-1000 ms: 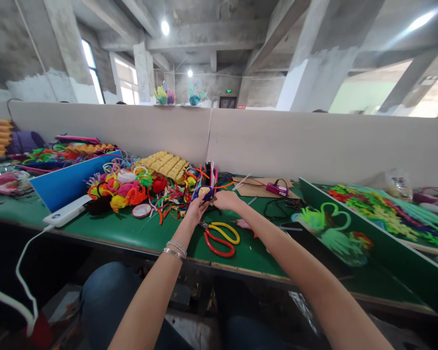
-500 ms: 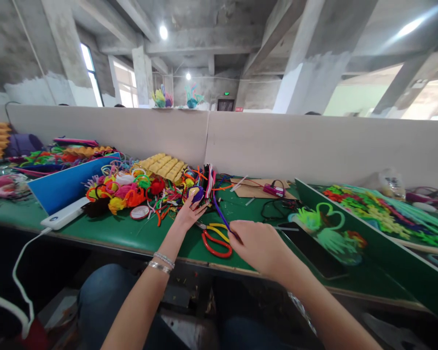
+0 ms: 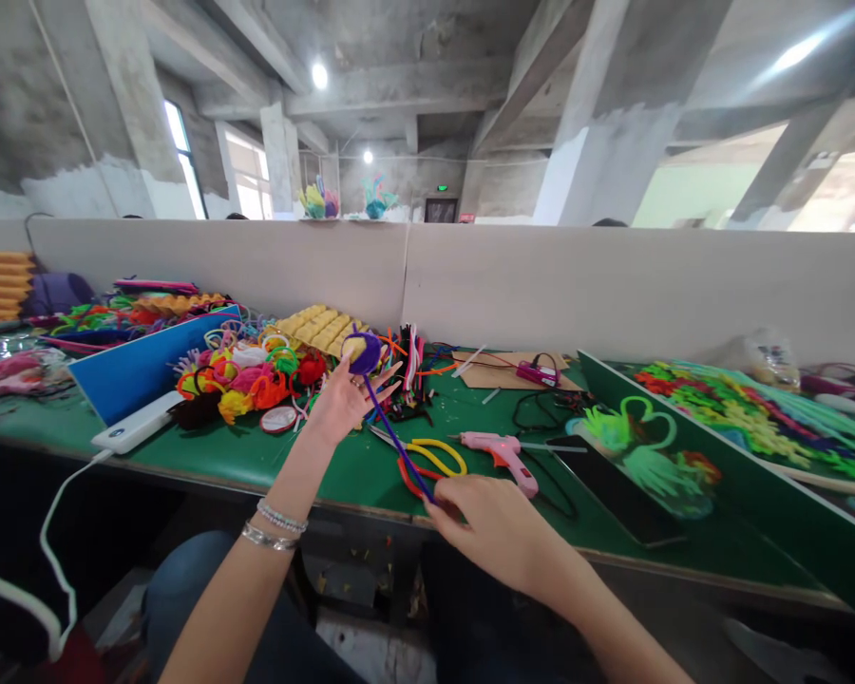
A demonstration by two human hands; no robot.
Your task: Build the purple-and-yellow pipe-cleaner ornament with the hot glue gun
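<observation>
My left hand (image 3: 333,407) pinches a small ball (image 3: 367,354) between thumb and fingertips, its other fingers spread. Purple pipe cleaner is wound around the ball, and a pale yellow patch of it shows on one side. From the ball a purple pipe cleaner (image 3: 390,429) runs taut and straight down to my right hand (image 3: 495,518). That hand is closed on the free end. Beneath the strand lie scissors (image 3: 438,446) with one yellow and one red handle, partly covered. A pink glue gun (image 3: 495,445) rests just beyond my right hand.
On the left are a pile of colourful pipe-cleaner pieces (image 3: 246,380), a white power strip (image 3: 135,423) and a blue board (image 3: 157,356). A black phone (image 3: 617,489) lies on the right, beside green pipe-cleaner figures (image 3: 648,465) and a green divider (image 3: 727,456).
My left hand has raised the ball up and to the left. My right hand has moved down and left with the pipe cleaner's end, uncovering the glue gun; more strand shows between the hands.
</observation>
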